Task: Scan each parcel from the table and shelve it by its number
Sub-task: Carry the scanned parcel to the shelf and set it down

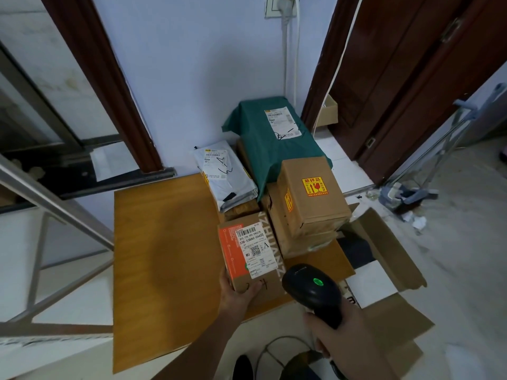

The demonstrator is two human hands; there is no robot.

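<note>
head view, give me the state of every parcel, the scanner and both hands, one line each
small cardboard box with white label: tilted up, held at its near end by left hand
left hand: grips box
black handheld scanner: green light on, aimed toward box
right hand: grips scanner handle
green plastic-wrapped parcel: atop pile
white poly mailer: lying on table
brown box with fragile sticker: stacked, closed

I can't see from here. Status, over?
Left hand grips small parcel. Right hand grips barcode scanner, green light on. Nothing between them.
</note>
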